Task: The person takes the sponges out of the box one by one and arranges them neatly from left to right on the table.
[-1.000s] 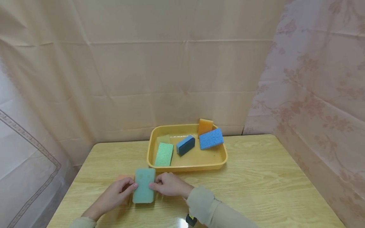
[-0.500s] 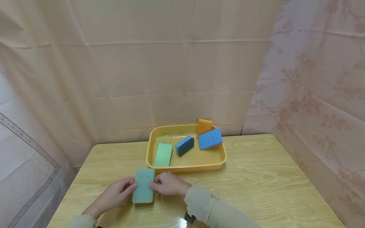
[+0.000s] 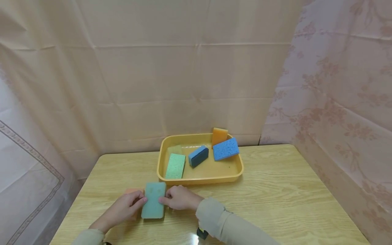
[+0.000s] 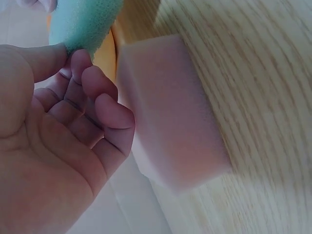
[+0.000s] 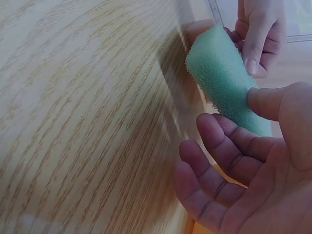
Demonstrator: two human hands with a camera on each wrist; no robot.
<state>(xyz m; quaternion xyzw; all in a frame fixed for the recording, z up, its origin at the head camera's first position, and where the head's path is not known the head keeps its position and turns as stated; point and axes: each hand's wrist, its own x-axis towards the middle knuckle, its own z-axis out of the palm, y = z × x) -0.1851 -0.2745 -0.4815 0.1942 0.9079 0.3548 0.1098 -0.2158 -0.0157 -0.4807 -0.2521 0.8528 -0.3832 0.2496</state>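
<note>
Between both hands, in front of the tray, is a teal sponge (image 3: 153,200) with rounded corners. My left hand (image 3: 127,207) pinches its left edge between thumb and fingertips. On the opposite edge my right hand (image 3: 181,198) pinches it, thumb on the face and fingers behind. The right wrist view shows the sponge's (image 5: 219,73) porous side raised over the table. A pinkish-orange sponge block (image 4: 170,112) lies on the table under and beside my left hand, mostly covered by that hand and the teal sponge in the head view.
A yellow tray (image 3: 202,181) sits behind the hands. Inside are a light green sponge (image 3: 176,166), a pale yellow sponge (image 3: 175,149), a blue sponge with a dark side (image 3: 198,156), a speckled blue sponge (image 3: 226,149) and an orange sponge (image 3: 219,136). Curtains hang beyond the wooden table (image 3: 281,190).
The teal sponge and both hands stay almost in place, with the sponge shifting very slightly left and down. Both hands keep their pinch. The tray's contents are unchanged.
</note>
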